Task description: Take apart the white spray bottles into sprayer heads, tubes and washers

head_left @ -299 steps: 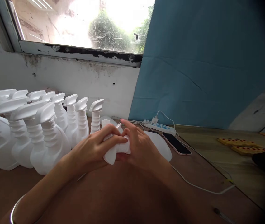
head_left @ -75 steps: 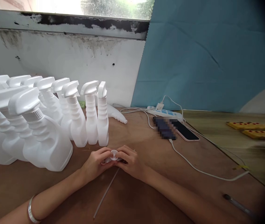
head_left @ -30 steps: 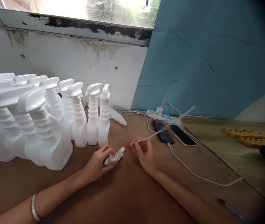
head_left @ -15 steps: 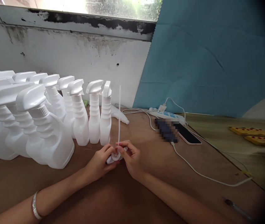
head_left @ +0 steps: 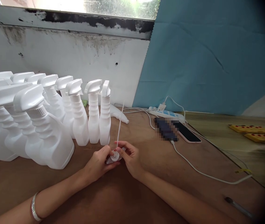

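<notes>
Close to the table's front, my left hand [head_left: 99, 162] is closed around a white trigger spray head [head_left: 115, 156], its round collar facing up toward me. My right hand [head_left: 131, 159] pinches the lower end of a thin translucent dip tube [head_left: 120, 124] just beside that collar. The tube rises away from me, leaning slightly right. Fingers cover its lower end, so I cannot tell whether it sits in the spray head. Left of my hands stand several white spray bottles [head_left: 56, 143] with trigger heads fitted.
A white bottle-like piece [head_left: 119, 114] lies behind the tube. To the right are a power strip [head_left: 169, 115], a blurred-out dark device [head_left: 166, 129], a phone [head_left: 188, 133] and a trailing white cable [head_left: 197, 171]. A brush-like tool [head_left: 237, 207] lies near the front right.
The dip tube has gone from nearly upright to leaning right and away, its top now lower in view. Both hands stay close together around the spray head.
</notes>
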A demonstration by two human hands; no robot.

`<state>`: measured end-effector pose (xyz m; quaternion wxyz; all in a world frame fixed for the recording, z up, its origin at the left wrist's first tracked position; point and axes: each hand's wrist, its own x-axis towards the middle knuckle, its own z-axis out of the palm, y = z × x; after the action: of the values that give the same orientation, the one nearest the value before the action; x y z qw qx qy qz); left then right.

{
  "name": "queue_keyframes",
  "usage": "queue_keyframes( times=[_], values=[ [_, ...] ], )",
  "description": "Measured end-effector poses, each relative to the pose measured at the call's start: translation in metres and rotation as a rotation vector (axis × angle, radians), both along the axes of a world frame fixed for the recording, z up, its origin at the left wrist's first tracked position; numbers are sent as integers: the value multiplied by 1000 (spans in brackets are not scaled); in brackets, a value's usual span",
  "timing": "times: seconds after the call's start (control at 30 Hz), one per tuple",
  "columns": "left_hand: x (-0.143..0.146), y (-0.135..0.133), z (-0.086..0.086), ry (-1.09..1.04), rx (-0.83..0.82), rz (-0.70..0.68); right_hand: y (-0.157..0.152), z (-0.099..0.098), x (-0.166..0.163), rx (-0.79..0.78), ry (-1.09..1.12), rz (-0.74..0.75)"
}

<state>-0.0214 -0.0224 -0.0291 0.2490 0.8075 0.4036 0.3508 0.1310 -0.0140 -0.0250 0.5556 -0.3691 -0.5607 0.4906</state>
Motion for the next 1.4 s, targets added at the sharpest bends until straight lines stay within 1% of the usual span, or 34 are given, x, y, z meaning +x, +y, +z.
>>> queue_keyframes(
  times=[0.1, 0.2, 0.4, 0.57, 0.63, 0.7, 0.8, 0.87, 1.03, 1.23, 1.4],
  values=[
    [0, 0, 3, 38, 111, -13, 0, 0, 0, 11, 27, -8],
    [0, 2, 4, 57, 167, -43, 1, -1, 0, 36, 36, -3],
    [0, 4, 4, 23, 178, -81, -2, 2, 2, 18, -8, 3],
    [0, 3, 7, -6, 163, -102, -4, 3, 3, 39, -64, 5],
    [0, 3, 7, -18, 154, -112, -5, 3, 3, 62, -106, -12],
    [0, 3, 8, -29, 144, -119, -6, 3, 3, 125, -163, -39],
    [1, 3, 8, -41, 113, -115, -7, 3, 4, 233, -251, -65],
    [1, 3, 8, -42, 82, -104, -7, 2, 4, 267, -279, -69],
    [2, 4, 7, -45, 2, -89, -6, 1, 5, 268, -302, -91],
    [2, 4, 7, -89, -188, -31, -8, 1, 5, 272, -317, -97],
    [2, 4, 6, -119, -226, -21, -7, 2, 4, 206, -296, -106]
  ],
)
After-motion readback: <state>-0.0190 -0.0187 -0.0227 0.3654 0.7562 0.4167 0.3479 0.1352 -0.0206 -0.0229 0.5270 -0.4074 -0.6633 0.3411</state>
